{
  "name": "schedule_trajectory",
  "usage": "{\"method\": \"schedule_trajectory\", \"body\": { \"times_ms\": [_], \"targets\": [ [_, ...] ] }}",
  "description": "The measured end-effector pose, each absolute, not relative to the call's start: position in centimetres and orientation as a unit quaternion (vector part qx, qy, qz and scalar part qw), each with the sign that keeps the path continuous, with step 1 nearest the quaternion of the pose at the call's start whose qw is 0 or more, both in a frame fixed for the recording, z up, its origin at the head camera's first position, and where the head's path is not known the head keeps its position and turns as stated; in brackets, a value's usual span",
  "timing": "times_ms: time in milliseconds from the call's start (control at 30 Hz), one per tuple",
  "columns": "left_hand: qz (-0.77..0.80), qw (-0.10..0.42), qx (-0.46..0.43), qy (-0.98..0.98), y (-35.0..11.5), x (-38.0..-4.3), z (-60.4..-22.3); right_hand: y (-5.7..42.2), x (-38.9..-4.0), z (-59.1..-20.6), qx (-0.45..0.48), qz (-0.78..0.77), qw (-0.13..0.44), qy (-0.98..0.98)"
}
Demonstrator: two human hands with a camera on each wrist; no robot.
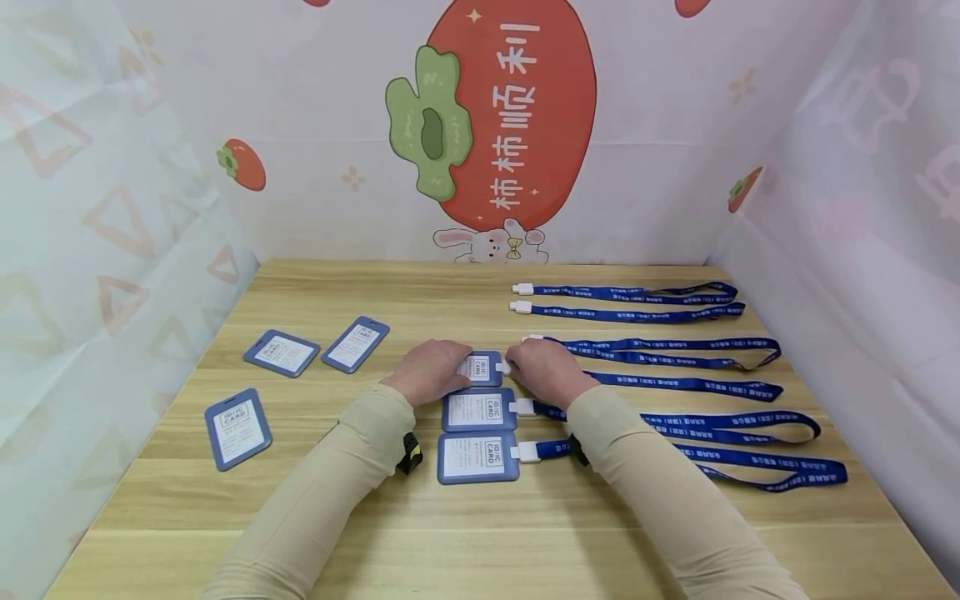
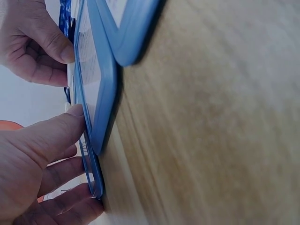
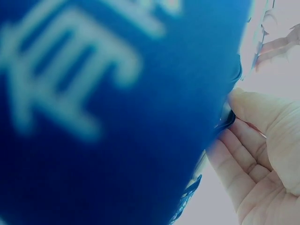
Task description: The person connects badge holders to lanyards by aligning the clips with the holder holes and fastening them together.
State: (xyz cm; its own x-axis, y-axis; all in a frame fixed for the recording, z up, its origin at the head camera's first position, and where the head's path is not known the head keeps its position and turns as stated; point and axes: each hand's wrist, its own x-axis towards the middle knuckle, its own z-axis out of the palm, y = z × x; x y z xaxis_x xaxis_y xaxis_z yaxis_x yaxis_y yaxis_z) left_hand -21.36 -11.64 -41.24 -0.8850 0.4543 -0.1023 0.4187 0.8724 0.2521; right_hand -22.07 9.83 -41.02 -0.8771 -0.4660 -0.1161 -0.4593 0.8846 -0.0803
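My left hand (image 1: 429, 371) grips the left end of a blue ID card holder (image 1: 482, 367), thumb along the near edge and fingers along the far one. At the holder's slotted right end, my right hand (image 1: 551, 371) pinches the white clip (image 1: 504, 367) of a blue lanyard (image 1: 686, 384); the fingers partly hide the clip. Just nearer lie a middle card holder (image 1: 477, 410) and a front card holder (image 1: 477, 457), each with a white lanyard clip at its slot. A printed lanyard strap (image 3: 117, 103) fills much of the right wrist view, close to the lens.
Three loose card holders lie at the left: an upper one (image 1: 282, 353), a tilted one (image 1: 356, 344) and a lower one (image 1: 238, 429). Far right, two lanyards (image 1: 630, 293) stretch across the wooden table (image 1: 360, 542). Printed cloth walls (image 1: 322, 208) enclose the back and sides.
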Motion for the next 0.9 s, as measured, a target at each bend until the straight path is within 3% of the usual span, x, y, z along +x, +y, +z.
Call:
{"method": "schedule_trajectory", "body": {
  "times_ms": [900],
  "targets": [
    [0.102, 0.078, 0.234, 0.964, -11.7, -21.3, -41.1, 11.1, -22.1, -41.0, -0.222, -0.022, 0.071, 0.972]
  ]
}}
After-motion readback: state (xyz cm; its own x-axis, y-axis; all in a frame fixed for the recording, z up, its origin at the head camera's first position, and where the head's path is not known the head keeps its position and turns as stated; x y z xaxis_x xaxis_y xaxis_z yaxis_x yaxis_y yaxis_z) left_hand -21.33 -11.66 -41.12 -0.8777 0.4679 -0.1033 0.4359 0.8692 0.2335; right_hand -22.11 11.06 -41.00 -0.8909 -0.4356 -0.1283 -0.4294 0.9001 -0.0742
